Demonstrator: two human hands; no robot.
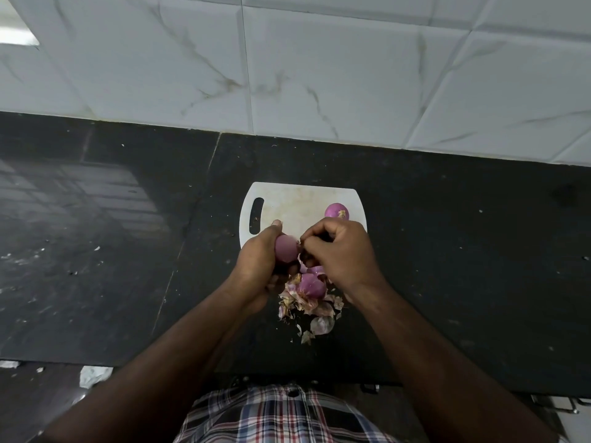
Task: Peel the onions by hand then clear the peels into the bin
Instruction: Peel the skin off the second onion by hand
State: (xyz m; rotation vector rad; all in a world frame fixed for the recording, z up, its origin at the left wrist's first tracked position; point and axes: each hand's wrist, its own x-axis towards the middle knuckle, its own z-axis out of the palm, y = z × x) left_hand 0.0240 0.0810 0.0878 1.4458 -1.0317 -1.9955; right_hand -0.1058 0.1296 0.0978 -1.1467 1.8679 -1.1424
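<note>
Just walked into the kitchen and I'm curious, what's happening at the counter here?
A person is peeling red onions by hand over a dark counter. The left hand grips one onion while the right hand pinches at its skin. Another onion lies below the hands among a pile of loose peels, and a third onion sits on the white cutting board. The peels have not been cleared, and no bin is in view.
</note>
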